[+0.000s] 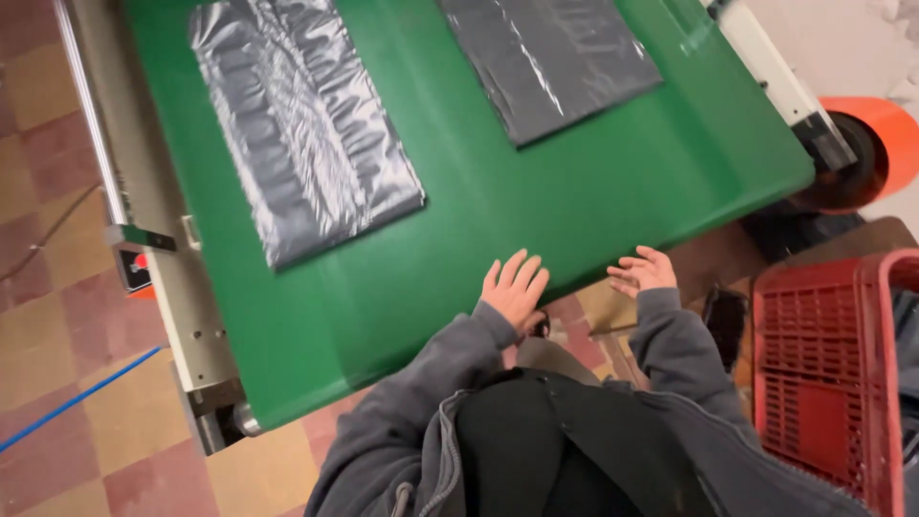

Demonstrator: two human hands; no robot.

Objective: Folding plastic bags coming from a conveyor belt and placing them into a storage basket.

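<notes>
left hand [514,287]: mine, flat, fingers spread, palm down on the near edge of the green belt surface [574,191]. Holds nothing.
right hand [643,272]: mine, open, palm up, fingers loosely curled, just off the belt's near edge. Empty.
near bag [302,120]: dark grey plastic bag, wrinkled, lying flat on the belt, up and to the left of my left hand, well apart from it.
far bag [550,57]: second dark grey bag, flat, farther up the belt, beyond both hands, partly cut off by the frame.
crate [823,373]: red plastic, on my right, beside my right sleeve.
roll [876,144]: orange, past the belt's right corner.
floor [48,316]: chequered tiles.
</notes>
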